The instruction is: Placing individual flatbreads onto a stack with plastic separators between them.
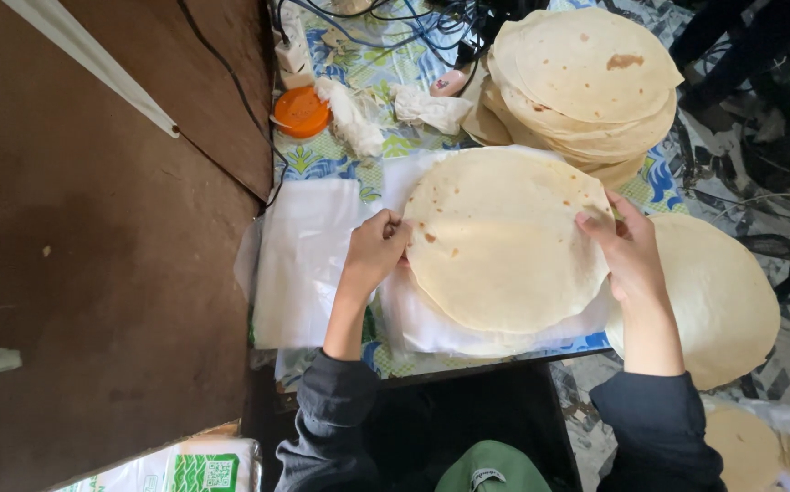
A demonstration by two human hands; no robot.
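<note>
Both the left hand (374,252) and right hand (630,251) pinch opposite edges of a flatbread (502,237), fingers closed, apparently laying it on the small stack (468,335); letting go evenly seems next.

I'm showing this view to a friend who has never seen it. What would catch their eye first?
Probably the big round flatbread in the middle, held at its edges by the left hand and right hand over white paper. Next, the tall stack of flatbreads behind it, and the orange lid at the table's far left.
</note>
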